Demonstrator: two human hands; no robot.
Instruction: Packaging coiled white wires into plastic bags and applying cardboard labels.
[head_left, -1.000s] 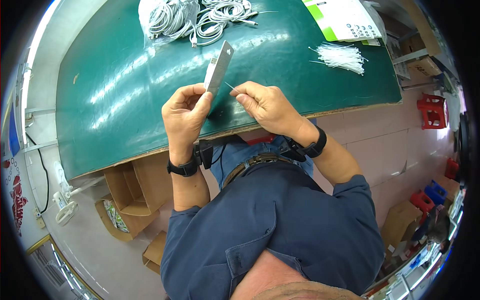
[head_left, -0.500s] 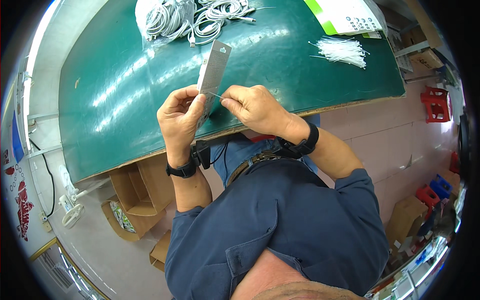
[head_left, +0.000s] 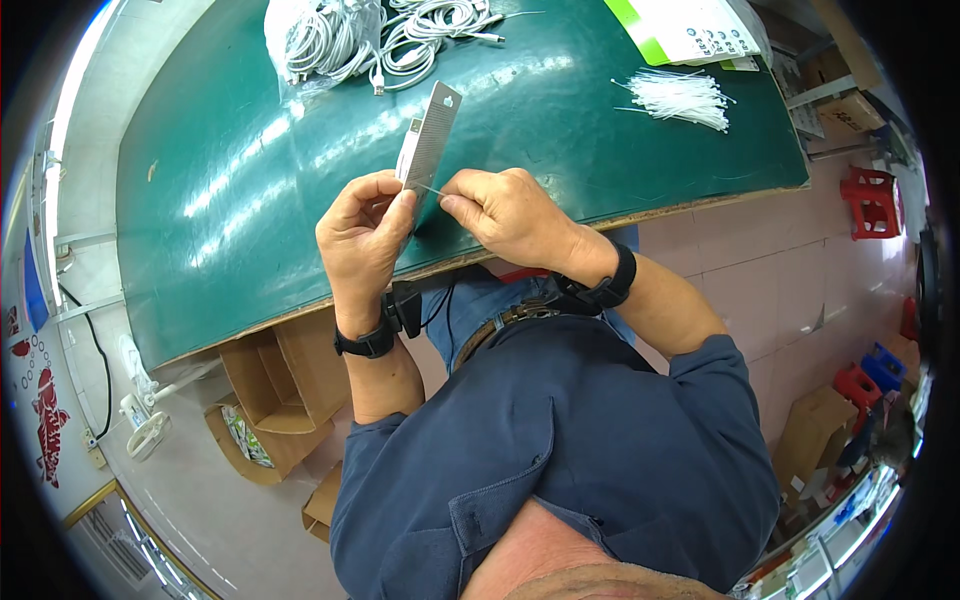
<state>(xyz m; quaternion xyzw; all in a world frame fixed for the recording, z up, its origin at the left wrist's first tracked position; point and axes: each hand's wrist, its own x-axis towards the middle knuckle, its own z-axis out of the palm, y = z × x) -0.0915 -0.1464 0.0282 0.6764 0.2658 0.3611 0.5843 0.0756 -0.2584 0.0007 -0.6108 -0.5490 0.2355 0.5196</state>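
Observation:
Above the near edge of the green table, my left hand pinches a grey printed backing card with a hang hole at its top. The card stands tilted, nearly edge-on. A cable's plug sticks out along its left side; the rest of that cable is mostly hidden by card and fingers. My right hand, just right of the card, grips the end of a thin white cable tie between thumb and forefinger. The tie runs across to the card by my left fingertips.
At the far side lie a clear bag of grey cables and loose coiled cables. A pile of white cable ties and white-green printed packaging are far right. Cardboard boxes stand below the table; a red stool is right.
The card has turned slightly in my left hand, and the plug beside it shows more clearly. Both hands stay nearly in place, with the tie still between them.

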